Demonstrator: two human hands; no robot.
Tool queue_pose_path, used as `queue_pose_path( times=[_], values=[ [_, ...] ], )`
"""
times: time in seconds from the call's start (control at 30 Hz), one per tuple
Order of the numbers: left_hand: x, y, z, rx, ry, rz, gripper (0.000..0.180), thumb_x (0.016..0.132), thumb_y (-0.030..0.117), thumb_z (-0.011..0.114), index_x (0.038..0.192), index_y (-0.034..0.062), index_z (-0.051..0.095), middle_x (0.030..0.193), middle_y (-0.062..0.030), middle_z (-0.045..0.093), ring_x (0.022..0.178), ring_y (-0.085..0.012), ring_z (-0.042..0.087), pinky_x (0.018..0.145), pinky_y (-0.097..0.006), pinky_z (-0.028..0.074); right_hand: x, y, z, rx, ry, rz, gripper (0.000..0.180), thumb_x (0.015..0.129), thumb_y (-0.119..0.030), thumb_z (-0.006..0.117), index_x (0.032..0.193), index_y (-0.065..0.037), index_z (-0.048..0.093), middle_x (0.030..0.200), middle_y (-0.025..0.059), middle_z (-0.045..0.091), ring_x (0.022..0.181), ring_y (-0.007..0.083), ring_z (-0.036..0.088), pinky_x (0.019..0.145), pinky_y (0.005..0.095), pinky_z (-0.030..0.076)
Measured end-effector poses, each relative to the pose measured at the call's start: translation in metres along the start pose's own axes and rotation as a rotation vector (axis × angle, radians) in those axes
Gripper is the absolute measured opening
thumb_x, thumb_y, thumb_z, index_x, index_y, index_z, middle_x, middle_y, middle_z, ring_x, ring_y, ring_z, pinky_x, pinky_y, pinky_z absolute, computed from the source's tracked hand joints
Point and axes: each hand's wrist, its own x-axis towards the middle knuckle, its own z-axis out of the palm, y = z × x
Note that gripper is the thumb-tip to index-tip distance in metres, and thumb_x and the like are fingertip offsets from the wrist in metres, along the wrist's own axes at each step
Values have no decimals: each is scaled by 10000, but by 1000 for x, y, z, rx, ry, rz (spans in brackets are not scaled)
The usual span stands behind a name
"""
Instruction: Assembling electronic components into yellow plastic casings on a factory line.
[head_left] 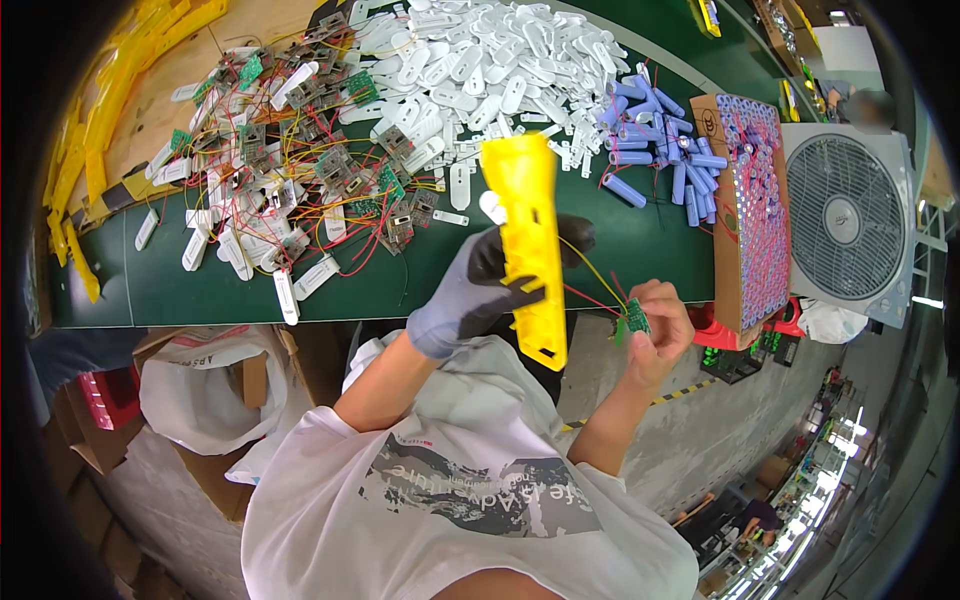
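My left hand (pixel 478 285), gloved in grey with dark fingers, is closing around the yellow casing (pixel 530 245), and my bare right hand (pixel 668 332) is pinching a small green circuit board (pixel 637 317) between thumb and fingertips. The two hands are sitting apart, with thin red and yellow wires (pixel 601 278) bridging the gap — where they are ending at the casing, I cannot tell. The casing is hanging over the near edge of the green surface (pixel 640 262), in front of my chest, its long axis running away from me and its far end leaning a little to the left. The board is lying to the right of the casing's nearer half, close but not touching, so my right hand is the one facing that long side. The casing is looking like moulded plastic, glossy and narrow, with slots and a notched edge; the board is showing flat and stiff, the wires curving loosely. Beyond, smooth white oblong plastic pieces (pixel 490 65) are heaping up, wired assemblies (pixel 300 170) are tangling on the left, and purple cylindrical cells (pixel 628 190) are lying loose on the right, beside a cardboard box (pixel 706 110) that is holding tightly packed round ends.
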Motion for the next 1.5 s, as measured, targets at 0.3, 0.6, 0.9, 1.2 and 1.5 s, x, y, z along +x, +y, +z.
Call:
queue_pose_path(
  times=[0.3,0.6,0.9,1.2,1.5],
  values=[
    [14,4,43,1397,-520,335,312,679,221,784,954,118,681,1416,-51,461,1352,-397,323,1106,-554,262,19,14,24,-91,-71,342,256,892,-215,568,980,21,613,973,96,626,902,159,586,797,263,450],
    [17,13,53,1519,-695,103,350,634,200,784,966,140,693,1426,-76,453,1335,-365,362,1079,-488,322,-64,71,15,572,-147,674,307,893,-183,626,1148,-23,566,1066,118,655,937,244,663,827,417,569],
    [-15,33,16,598,-62,-578,509,626,60,844,1090,39,635,1270,-118,579,1145,-223,572,982,-339,434,-39,46,40,990,-401,725,399,901,-387,644,935,11,635,786,30,623,684,52,562,549,159,415],
    [14,17,2,725,517,273,252,887,-11,611,1130,-15,544,1025,-57,620,1019,-154,600,902,-337,500,-18,8,52,217,-162,427,256,814,-164,719,670,-45,543,561,-33,473,502,38,391,469,232,297],
    [-6,8,3,1233,-77,410,380,839,57,681,1174,3,510,1281,-162,527,1075,-280,584,902,-382,487,-11,7,64,-114,43,409,317,738,-172,793,632,-31,529,485,19,486,433,79,453,439,264,344]
  ],
)
